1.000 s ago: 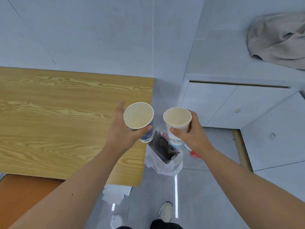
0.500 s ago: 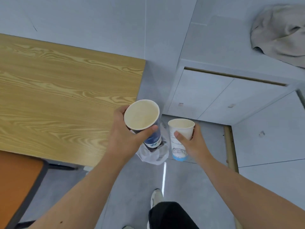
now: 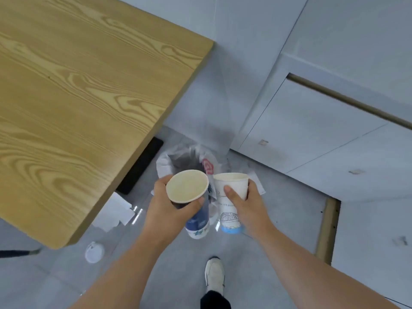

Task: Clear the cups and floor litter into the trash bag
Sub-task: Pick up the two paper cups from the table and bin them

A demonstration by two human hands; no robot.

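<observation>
The left hand (image 3: 166,208) is gripping a blue-printed paper cup (image 3: 189,197), tilted so its cream inside is showing; it is looking empty. The right hand (image 3: 247,208) is clasping a white paper cup (image 3: 230,210) upright, its inside hidden. Both cups are hanging over the open trash bag (image 3: 165,166) on the floor; its contents are dark and unclear. Crumpled white paper (image 3: 113,211) and a white lid (image 3: 94,252) are lying near the table (image 3: 78,97) corner.
</observation>
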